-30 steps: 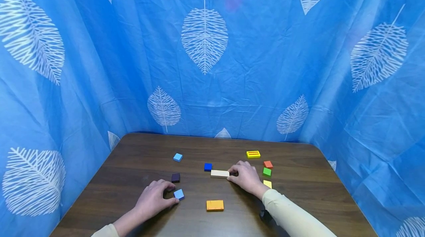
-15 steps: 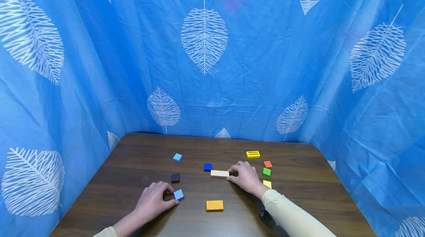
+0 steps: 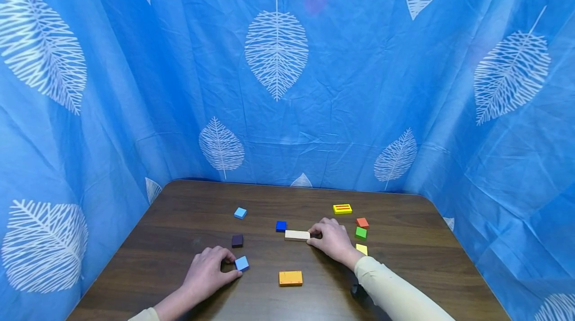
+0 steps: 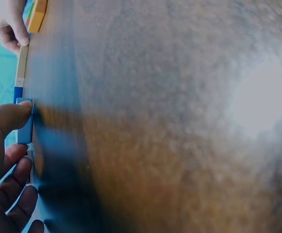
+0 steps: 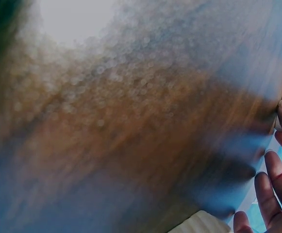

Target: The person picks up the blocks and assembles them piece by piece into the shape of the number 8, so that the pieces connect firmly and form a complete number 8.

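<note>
My left hand (image 3: 208, 270) pinches a light blue square block (image 3: 241, 263) between thumb and index finger on the dark wooden table. In the left wrist view the thumb lies on one end of this block (image 4: 24, 127), with a fingertip at the other end. My right hand (image 3: 333, 242) grips the right end of a long cream block (image 3: 297, 235) with thumb and index finger. A dark blue block (image 3: 281, 226) sits right at the cream block's far left corner. Just beyond the left fingers lies a dark purple block (image 3: 237, 241).
Between the forearms, nearer me, lies an orange rectangular block (image 3: 290, 278). Farther back are another light blue block (image 3: 240, 213) and a yellow block with red stripes (image 3: 343, 209). Red (image 3: 362, 222), green (image 3: 361, 232) and pale yellow (image 3: 361, 249) blocks line up right of my right hand.
</note>
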{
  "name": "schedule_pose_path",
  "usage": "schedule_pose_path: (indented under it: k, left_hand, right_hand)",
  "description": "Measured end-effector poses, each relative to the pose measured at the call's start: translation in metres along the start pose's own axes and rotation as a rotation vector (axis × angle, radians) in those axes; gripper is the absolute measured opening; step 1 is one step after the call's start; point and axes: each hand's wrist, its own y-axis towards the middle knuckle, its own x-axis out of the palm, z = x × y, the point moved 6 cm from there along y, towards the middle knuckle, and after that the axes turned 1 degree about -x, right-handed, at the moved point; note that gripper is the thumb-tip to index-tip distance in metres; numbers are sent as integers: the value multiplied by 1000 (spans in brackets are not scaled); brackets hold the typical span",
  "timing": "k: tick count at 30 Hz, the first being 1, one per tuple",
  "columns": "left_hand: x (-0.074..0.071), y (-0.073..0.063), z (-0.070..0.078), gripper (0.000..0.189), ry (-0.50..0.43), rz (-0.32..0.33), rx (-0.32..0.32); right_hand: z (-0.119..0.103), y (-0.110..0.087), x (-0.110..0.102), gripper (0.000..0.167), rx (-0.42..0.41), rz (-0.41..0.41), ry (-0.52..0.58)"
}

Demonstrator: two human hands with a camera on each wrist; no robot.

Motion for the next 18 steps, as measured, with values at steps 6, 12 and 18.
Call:
schedule_pose_path:
  k: [6, 12, 18]
  left_hand:
    - [0, -1, 0, 29, 4, -2, -10]
    - [2, 1, 1, 27, 25, -6, 2]
    - [0, 7, 6, 25, 13, -13, 21]
  right_hand:
    - [0, 0, 1, 22, 7, -7, -3]
    - [-1, 0, -1, 21, -11, 5, -13]
    - [0, 0, 1, 20, -8, 6, -14]
